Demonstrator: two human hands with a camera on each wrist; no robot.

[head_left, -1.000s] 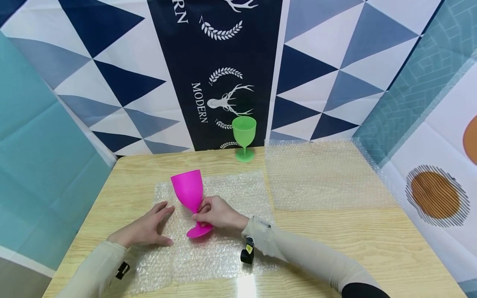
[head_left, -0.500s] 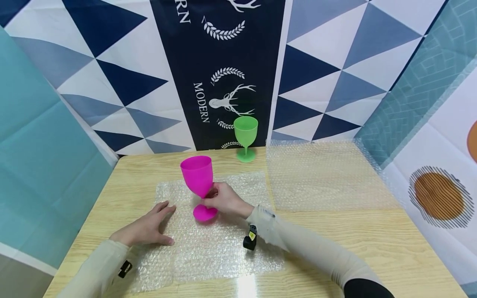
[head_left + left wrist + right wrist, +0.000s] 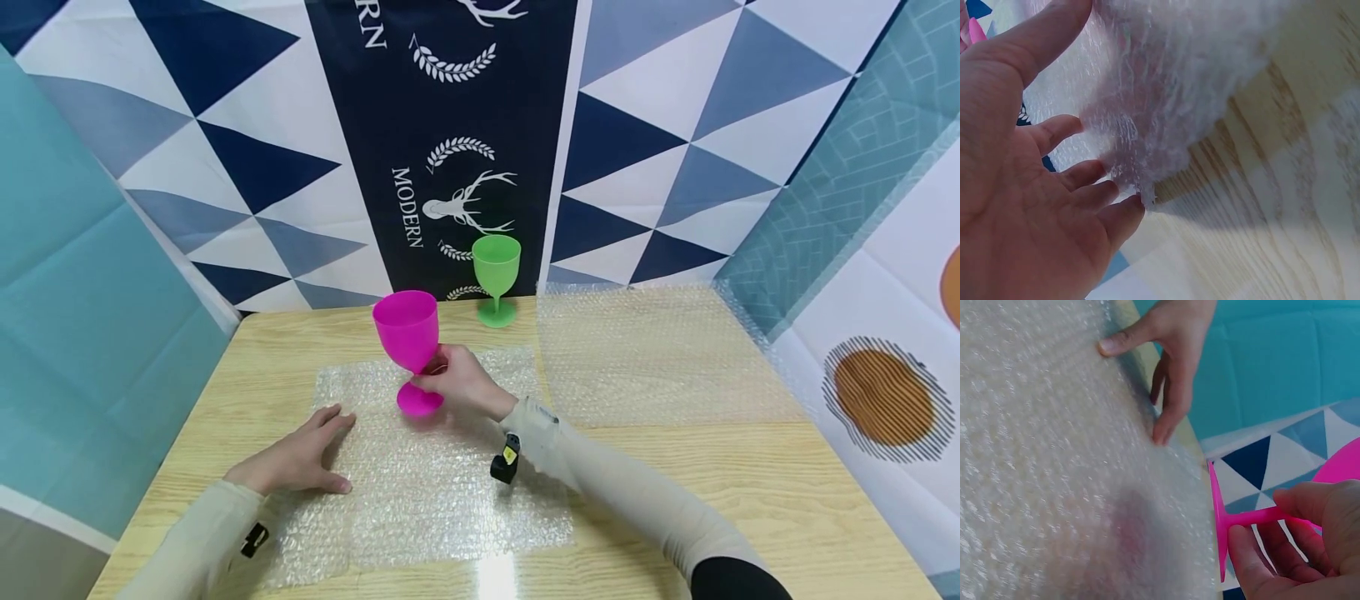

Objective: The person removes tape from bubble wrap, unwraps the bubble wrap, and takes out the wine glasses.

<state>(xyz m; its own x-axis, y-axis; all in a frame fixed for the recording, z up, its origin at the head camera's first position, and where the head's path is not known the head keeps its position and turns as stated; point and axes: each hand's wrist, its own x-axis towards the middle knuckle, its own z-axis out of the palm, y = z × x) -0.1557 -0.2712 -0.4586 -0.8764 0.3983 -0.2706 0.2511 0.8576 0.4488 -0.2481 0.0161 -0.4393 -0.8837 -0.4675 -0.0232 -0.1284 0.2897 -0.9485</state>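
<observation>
A bright pink goblet (image 3: 407,332) stands nearly upright over the far part of a bubble wrap sheet (image 3: 450,492). My right hand (image 3: 463,379) grips it by the stem, from the right side. In the right wrist view the thumb and fingers close round the pink stem (image 3: 1254,516), with the round foot (image 3: 1218,522) beyond them. My left hand (image 3: 296,458) rests on the left edge of the sheet, thumb apart from the fingers. The left wrist view shows its fingertips (image 3: 1094,169) touching the bubble wrap, fingers only slightly bent.
A green goblet (image 3: 496,271) stands at the back edge of the wooden table (image 3: 675,483), against the patterned wall cloth. Another bubble wrap sheet (image 3: 660,358) lies at the back right. Cloth walls rise behind and on both sides.
My right hand has carried the pink goblet away from me and slightly right, and its tilt has straightened to nearly upright. The left hand has stayed in place on the bubble wrap.
</observation>
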